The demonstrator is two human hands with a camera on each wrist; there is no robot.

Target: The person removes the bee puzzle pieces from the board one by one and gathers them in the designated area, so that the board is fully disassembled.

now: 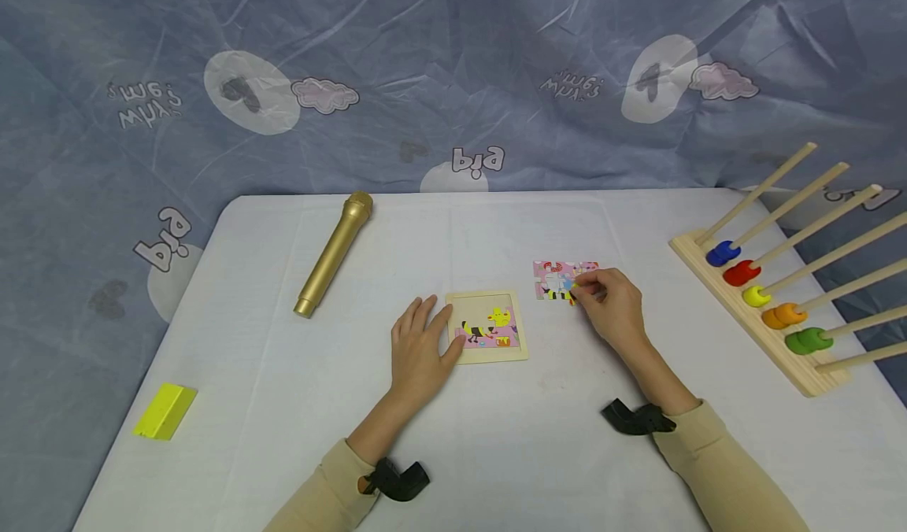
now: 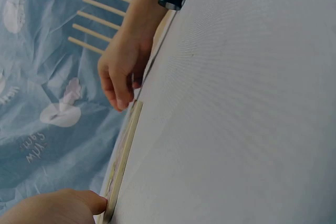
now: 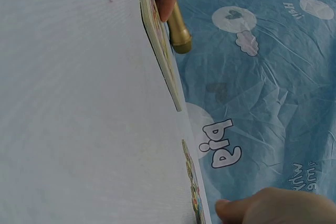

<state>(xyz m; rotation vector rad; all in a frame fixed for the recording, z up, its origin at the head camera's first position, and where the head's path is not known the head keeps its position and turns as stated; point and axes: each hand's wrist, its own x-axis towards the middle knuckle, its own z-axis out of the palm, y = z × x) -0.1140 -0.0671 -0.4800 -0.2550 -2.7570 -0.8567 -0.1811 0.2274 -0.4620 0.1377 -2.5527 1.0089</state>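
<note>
A square wooden puzzle frame (image 1: 489, 360), partly filled with pink and yellow pieces, lies at mid-table. My left hand (image 1: 423, 351) rests flat at its left side, fingers spread, thumb over the lower left edge. In the left wrist view that thumb (image 2: 86, 202) touches the frame's rim (image 2: 126, 150). Right of the frame, loose puzzle pieces (image 1: 551, 269) lie together in a pink patch. My right hand (image 1: 615, 308) is at their right end, thumb and forefinger pinching a small colourful puzzle piece (image 1: 573, 295), mostly covered by the fingertips.
A gold toy microphone (image 1: 331, 260) lies at the back left. Near the left edge is a yellow block (image 1: 166, 411). On the right stands a wooden bead rack (image 1: 754, 319) with tall pegs and coloured beads. A printed blue cloth (image 1: 397, 68) hangs behind the table.
</note>
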